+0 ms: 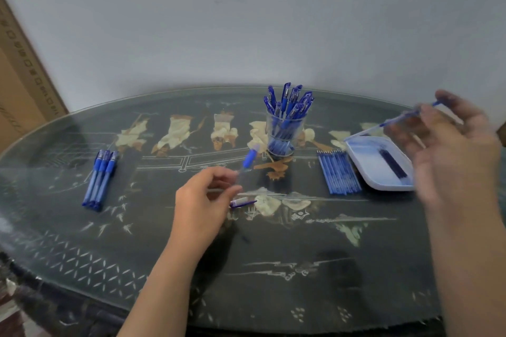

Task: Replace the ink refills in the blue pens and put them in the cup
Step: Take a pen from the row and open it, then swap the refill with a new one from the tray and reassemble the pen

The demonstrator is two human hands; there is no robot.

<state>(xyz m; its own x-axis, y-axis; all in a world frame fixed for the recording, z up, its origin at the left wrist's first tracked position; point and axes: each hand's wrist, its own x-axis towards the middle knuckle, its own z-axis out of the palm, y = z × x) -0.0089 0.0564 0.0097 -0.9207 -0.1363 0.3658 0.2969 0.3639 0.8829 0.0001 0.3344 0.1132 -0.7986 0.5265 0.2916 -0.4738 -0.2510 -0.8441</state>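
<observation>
Blue-gripped clear pen barrel [247,160] is pinched by left hand [202,200]; thin blue refill [402,117], lightly pinched upper right by right hand [451,150], may be dropped.

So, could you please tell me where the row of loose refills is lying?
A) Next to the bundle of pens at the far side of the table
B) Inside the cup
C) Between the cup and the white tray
C: the row of refills lies flat, with the cup on one side and the white tray right beside it on the other.
</observation>
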